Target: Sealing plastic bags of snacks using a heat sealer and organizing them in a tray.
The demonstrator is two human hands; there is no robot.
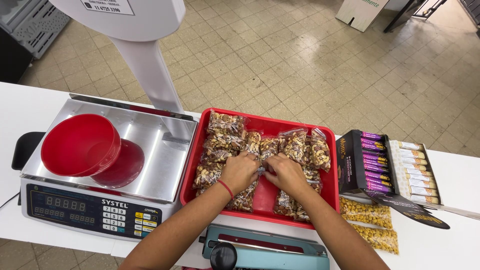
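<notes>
While both hands meet over the middle of the red tray [192, 165], the scene reads so:

Left hand: the left hand [239, 172], a red band at its wrist, is curled down onto the clear bags of mixed nuts [225, 137]; its fingers press into the pile, but whether they pinch one bag I cannot tell.

Right hand: the right hand [286, 173] lies just beside the left, knuckles up, fingers bent onto the same bags; its hold is likewise hidden.

Bags of mixed nuts: they fill the tray's far edge and left side, with more near its right near corner; bare red floor shows between the forearms.

Tray: it sits on the white counter [460, 185], touching the scale's right side.

Scale: a steel weighing scale [100, 175] stands at the counter's left, carrying a red bowl [80, 145].

Sealer: a teal heat sealer [265, 250] lies at the near edge.

Right side: a black display box of purple bars [367, 162], a white box of bars [417, 172], and packets of yellow kernels [370, 222].
</notes>
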